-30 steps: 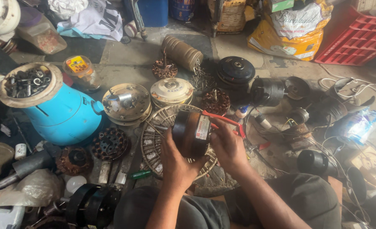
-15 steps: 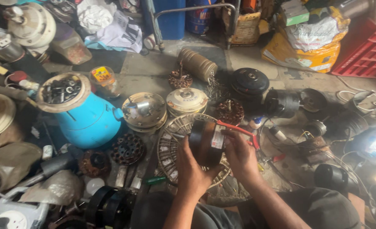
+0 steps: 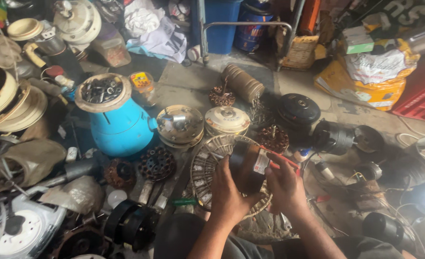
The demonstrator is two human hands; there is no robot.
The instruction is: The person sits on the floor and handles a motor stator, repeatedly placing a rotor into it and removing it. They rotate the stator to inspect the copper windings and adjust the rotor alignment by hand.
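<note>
Both hands — left hand [image 3: 229, 192], right hand [image 3: 283, 184] — gripped the black motor [image 3: 247, 165] by its sides; likely heavy, rigid

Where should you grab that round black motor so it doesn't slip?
Probably by its curved sides, one hand from each side, as the left hand and right hand do now. The black motor is a short drum, so fingers wrapped round its rim likely hold best.

Both forearms are bare to the elbow, with no sleeves, watch or rings on the left hand [image 3: 229, 194] or right hand [image 3: 284, 184]; dark trousers cover the knees.
</note>
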